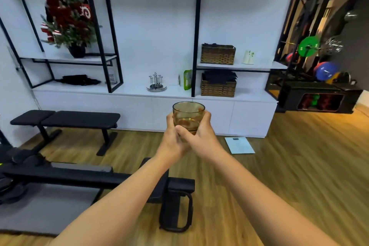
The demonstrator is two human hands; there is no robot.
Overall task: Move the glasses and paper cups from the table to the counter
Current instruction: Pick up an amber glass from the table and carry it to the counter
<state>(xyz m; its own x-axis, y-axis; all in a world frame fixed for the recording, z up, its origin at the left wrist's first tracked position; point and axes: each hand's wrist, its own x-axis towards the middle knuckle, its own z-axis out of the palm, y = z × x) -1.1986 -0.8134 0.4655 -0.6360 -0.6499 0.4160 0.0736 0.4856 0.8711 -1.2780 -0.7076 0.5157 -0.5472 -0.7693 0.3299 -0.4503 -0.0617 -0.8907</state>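
Both hands, left hand and right hand, cup our glass. We're mid-carry; the counter lies ahead, delivery pending.

Head view — forward, slightly down — shelving wall far.

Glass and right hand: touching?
Touching. The head view shows the right hand with its fingers curled round the side of the glass; the left hand grips the other side.
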